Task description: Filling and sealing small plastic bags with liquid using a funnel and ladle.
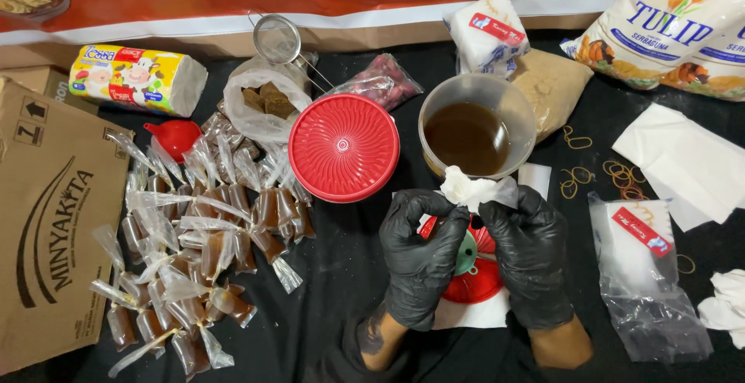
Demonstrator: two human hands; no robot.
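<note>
A crumpled white tissue (pixel 468 189) is pinched between both black-gloved hands, left hand (pixel 420 255) and right hand (pixel 531 253), fingers curled shut on it, just below the clear plastic bowl of brown liquid (pixel 475 127). A green funnel on a red disc (pixel 467 268) is seen under the hands. Round red ribbed lid (pixel 344 147) lies left of bowl; tied brown-liquid sachets (pixel 194 235) are piled far left on black table (pixel 326 290).
</note>
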